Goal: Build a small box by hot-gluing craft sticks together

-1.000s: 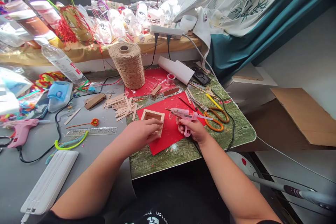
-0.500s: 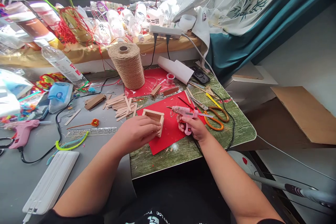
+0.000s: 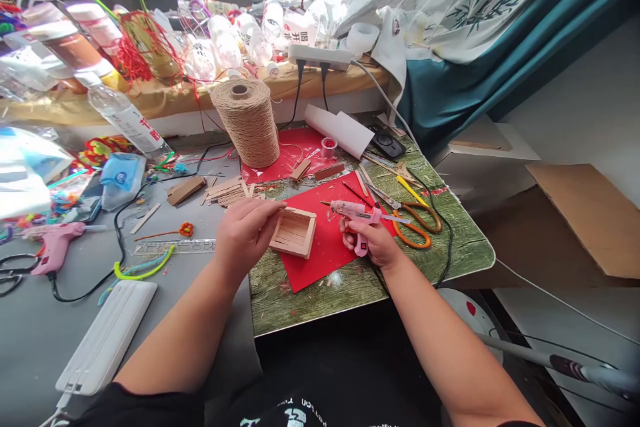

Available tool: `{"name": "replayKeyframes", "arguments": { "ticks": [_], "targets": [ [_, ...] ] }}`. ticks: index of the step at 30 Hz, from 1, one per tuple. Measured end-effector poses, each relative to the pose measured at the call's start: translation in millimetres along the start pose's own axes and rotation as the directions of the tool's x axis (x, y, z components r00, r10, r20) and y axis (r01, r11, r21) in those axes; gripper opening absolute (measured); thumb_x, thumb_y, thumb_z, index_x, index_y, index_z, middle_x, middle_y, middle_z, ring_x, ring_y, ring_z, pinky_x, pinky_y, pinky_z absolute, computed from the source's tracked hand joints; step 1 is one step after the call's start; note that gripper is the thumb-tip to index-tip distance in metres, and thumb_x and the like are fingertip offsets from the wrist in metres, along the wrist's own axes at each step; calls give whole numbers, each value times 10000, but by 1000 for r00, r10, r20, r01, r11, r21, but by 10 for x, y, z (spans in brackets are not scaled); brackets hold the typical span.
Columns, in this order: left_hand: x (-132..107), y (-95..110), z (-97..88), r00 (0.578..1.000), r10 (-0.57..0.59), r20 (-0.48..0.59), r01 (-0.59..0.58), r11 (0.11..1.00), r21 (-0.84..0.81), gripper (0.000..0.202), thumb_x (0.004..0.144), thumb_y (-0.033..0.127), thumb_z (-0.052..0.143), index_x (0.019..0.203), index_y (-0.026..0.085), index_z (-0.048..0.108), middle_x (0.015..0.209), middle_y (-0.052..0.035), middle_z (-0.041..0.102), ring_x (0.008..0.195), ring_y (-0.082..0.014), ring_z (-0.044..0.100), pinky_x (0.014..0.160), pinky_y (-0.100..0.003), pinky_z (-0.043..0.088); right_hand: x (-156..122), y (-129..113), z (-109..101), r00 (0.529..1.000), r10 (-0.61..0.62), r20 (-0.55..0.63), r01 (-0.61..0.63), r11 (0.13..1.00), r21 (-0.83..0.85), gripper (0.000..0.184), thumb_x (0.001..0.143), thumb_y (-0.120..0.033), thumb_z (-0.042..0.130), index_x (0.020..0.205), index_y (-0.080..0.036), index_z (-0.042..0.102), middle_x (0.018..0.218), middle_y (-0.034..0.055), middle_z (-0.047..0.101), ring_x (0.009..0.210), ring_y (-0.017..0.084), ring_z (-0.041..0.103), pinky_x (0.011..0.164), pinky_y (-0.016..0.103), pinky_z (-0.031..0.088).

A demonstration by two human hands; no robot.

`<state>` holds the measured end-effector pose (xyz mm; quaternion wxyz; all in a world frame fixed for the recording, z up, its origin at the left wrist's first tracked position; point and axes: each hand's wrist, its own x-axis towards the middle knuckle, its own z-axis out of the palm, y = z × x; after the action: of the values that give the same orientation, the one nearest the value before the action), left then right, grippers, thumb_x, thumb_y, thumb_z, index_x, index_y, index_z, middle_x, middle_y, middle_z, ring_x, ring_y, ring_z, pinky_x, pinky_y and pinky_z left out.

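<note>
My right hand (image 3: 373, 240) is wrapped around the handle of a pink hot glue gun (image 3: 356, 212). A glue stick pokes out of its back, and its nozzle points left. Small and open-topped, a box of wooden craft sticks (image 3: 294, 233) rests over the left part of a red sheet (image 3: 320, 267). My left hand (image 3: 250, 230) is closed at the box's far left corner, thumb and fingers pinching its edge; the hand hides part of that side. A gap separates the nozzle from the box. Loose craft sticks (image 3: 227, 191) lie in a pile behind my left hand.
A twine spool (image 3: 246, 127) stands at the back. Orange-handled scissors (image 3: 413, 227) lie right of the glue gun. Another pink glue gun (image 3: 55, 247), a clear ruler (image 3: 175, 247) and a white power bank (image 3: 107, 337) are at left. Black cables cross the table.
My left hand has moved from over the box's front to its far left corner, uncovering the inside. My right hand keeps holding the glue gun. The view has shifted slightly.
</note>
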<state>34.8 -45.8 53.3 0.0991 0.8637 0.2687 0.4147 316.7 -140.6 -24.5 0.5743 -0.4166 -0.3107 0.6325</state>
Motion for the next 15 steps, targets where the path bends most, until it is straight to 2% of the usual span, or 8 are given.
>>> {"name": "replayKeyframes", "arguments": {
  "ticks": [6, 12, 15],
  "targets": [
    [0, -27, 41, 998, -39, 39, 39, 999, -12, 213, 994, 201, 592, 1173, 242, 699, 1052, -64, 776, 964, -221, 714, 893, -392, 549, 1, -2, 0, 1000, 4, 10, -4, 1000, 8, 196, 851, -350, 763, 933, -193, 681, 894, 20, 622, 597, 104, 524, 509, 263, 449],
    [-67, -92, 68, 993, 45, 113, -53, 997, 63, 270, 972, 195, 617, 1219, 263, 703, 1094, -69, 787, 981, -235, 709, 897, -424, 543, 3, -3, 1, 1000, 10, 5, -10, 1000, -3, 197, 847, -356, 765, 915, -194, 677, 881, 21, 622, 599, 110, 521, 508, 269, 450],
    [-82, -99, 66, 992, 65, 111, -73, 995, 66, 301, 962, 186, 626, 1240, 276, 696, 1105, -63, 791, 984, -233, 713, 892, -423, 543, 5, -4, 0, 1000, 11, -2, -11, 1000, -7, 185, 850, -352, 764, 909, -198, 681, 870, 23, 625, 599, 112, 517, 510, 271, 452]
  ]
}}
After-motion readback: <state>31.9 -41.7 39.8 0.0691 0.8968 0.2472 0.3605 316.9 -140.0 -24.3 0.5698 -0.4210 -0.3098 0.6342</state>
